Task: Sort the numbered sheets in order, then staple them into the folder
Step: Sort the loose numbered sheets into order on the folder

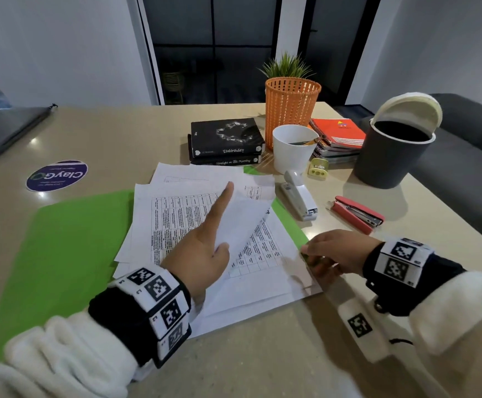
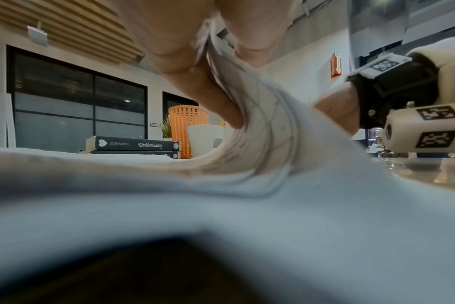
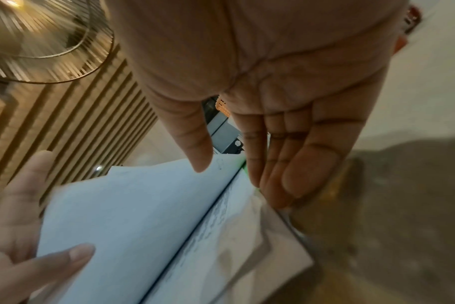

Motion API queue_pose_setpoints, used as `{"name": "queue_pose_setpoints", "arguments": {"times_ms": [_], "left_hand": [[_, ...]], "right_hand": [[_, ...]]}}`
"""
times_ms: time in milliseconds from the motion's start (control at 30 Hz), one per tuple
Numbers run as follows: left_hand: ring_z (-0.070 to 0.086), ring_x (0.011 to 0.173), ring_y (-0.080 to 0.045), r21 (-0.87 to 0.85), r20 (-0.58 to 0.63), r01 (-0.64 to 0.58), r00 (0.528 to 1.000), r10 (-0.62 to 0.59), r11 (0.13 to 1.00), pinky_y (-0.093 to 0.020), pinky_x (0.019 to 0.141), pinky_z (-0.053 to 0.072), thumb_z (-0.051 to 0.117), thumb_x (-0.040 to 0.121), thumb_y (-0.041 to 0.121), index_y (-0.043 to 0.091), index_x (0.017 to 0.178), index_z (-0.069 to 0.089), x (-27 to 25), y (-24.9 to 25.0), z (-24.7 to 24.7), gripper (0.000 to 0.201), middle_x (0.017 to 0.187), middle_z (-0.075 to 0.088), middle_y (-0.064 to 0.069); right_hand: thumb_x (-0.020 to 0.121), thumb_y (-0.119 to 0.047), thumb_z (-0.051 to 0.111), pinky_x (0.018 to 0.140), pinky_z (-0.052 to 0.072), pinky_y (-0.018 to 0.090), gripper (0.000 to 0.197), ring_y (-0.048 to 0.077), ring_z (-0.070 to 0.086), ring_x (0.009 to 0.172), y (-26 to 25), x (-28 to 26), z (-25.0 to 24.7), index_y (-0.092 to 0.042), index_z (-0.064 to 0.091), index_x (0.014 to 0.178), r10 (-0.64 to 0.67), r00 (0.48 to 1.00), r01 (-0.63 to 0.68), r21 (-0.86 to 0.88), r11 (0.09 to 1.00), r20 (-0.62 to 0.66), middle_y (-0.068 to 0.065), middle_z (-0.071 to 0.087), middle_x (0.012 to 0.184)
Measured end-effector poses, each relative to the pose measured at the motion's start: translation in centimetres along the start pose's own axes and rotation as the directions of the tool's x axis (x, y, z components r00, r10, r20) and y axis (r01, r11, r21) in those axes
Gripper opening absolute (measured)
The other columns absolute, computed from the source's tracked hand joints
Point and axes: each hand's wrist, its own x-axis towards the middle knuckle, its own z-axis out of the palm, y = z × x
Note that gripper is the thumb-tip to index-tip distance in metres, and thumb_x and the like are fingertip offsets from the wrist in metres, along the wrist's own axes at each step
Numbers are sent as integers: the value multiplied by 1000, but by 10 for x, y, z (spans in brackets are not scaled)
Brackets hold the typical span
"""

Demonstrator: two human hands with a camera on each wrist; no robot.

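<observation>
Left hand (image 1: 202,248) pinching a lifted sheet (image 1: 241,216) off the paper stack (image 1: 257,271) atop the open green folder (image 1: 67,242), right hand (image 1: 334,254) nearer the stack's right edge, fingers straight on it, white stapler (image 1: 300,196) just beyond.

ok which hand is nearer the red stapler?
Right. The right hand rests at the sheets' right edge, just in front of the red stapler. The left hand lifts a sheet mid-pile, farther off.
</observation>
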Motion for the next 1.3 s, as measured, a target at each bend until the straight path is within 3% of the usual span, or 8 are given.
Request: {"name": "queue_pose_setpoints", "arguments": {"times_ms": [100, 167, 333, 467, 600, 867, 1100, 1300], "left_hand": [[59, 86, 5, -27, 34, -97, 995, 98, 995, -6, 73, 36, 42, 94, 10, 71, 126, -9, -2, -1, 0, 85, 142, 33, 19], [56, 108, -12, -38, 38, -103, 994, 104, 994, -13, 84, 35, 41, 94, 8, 68, 127, 23, 0, -2, 2, 70, 131, 50, 7], [57, 101, -8, -33, 89, 27, 996, -24, 999, -10, 81, 40, 43, 94, 13, 34, 109, 63, 2, -6, 8, 32, 106, 58, 6], [55, 85, 2, -10, 89, 65, 994, -64, 998, -6, 78, 37, 57, 88, 38, 35, 110, 63, 1, -2, 5, 23, 98, 54, 18], [56, 99, -1, -73, 112, 121, 987, -112, 990, -22, 88, 42, 57, 51, 76, 37, 104, 65, 1, 1, 2, 67, 104, 57, 20], [56, 89, 5, -92, 84, 71, 994, -63, 993, -19, 79, 42, 48, 79, 67, 40, 104, 65, 1, 0, 1, 40, 104, 61, 19], [57, 74, -2, -82, 68, 73, 995, -67, 994, -21, 78, 43, 44, 93, 19, 36, 117, 58, 0, -2, 3, 33, 111, 55, 13], [39, 41, -8, -22, 102, 21, 995, -19, 1000, -22, 50, 39, 48, 91, 23, 67, 128, -9, 1, 2, -1, 81, 52, 38, 2]], "right_hand": [[90, -19, 60, 54, 49, 29, 24, 21, 57, 56, 3, 0, 0, 1, 61, 102, 17, 998, -22, 80, 997, 59, 9, 60, 73], [89, -17, 62, 54, 48, 30, 15, 17, 53, 53, 1, 2, 2, -6, 58, 97, 11, 998, -18, 103, 995, 63, 6, 55, 68], [90, -8, 58, 50, 43, 25, 18, 14, 43, 54, -7, 4, 8, -12, 52, 74, -108, 991, 97, 138, 986, 73, 5, 47, 64], [90, -10, 59, 48, 44, 22, 23, 11, 46, 49, -23, 2, 14, -13, 54, 67, -194, 981, 186, 171, 968, 30, 1, 50, 56], [92, -7, 55, 45, 49, 21, 25, 10, 44, 45, -45, 1, 24, -12, 51, 68, -247, 969, 221, 362, 906, 28, 0, 47, 52], [92, -7, 54, 51, 45, 27, 22, 12, 55, 39, -57, -1, 19, -12, 49, 72, -272, 962, 259, 241, 935, 19, 5, 48, 55], [84, -22, 66, 46, 34, 26, 14, 15, 42, 51, -35, -6, 8, -19, 53, 87, -281, 944, 276, -58, 960, -173, 0, 48, 64], [90, -24, 59, 53, 46, 21, 11, 8, 57, 62, -40, -8, 19, -17, 65, 94, -326, 945, 325, -43, 945, -11, -6, 63, 73]]}}
